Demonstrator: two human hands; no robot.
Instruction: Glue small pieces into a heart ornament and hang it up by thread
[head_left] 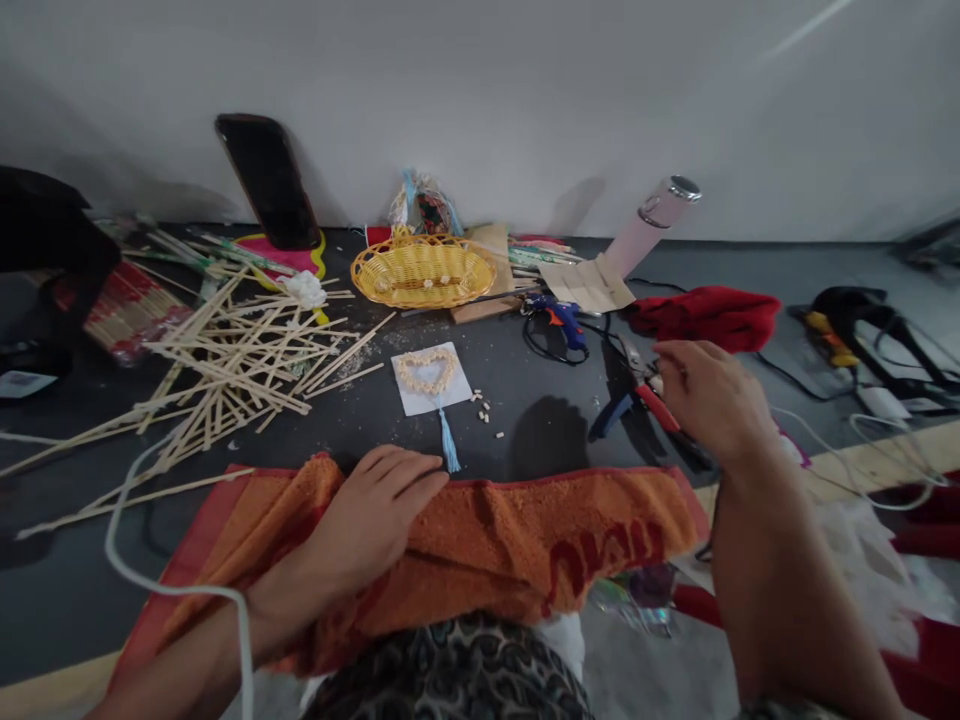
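My left hand [379, 505] lies open, palm down, on an orange towel [517, 530] along the table's front edge. Close to its fingertips is a light blue tassel [448, 440], joined to a heart of small pale stick pieces [427, 372] on a white paper square [410, 404]. Several tiny cut bits [484, 408] are scattered beside the paper. On the right, my right hand [712, 400] has its fingers curled down next to pliers with red and blue handles [658, 408]. What its fingers close on is hidden.
A pile of thin wooden sticks [232, 365] spreads over the left side. Behind the heart stand a yellow wicker basket [424, 272] and a blue glue gun [566, 322]. A leaning phone [270, 180], a pink bottle [645, 225], a red cloth [709, 315] and white cables are around.
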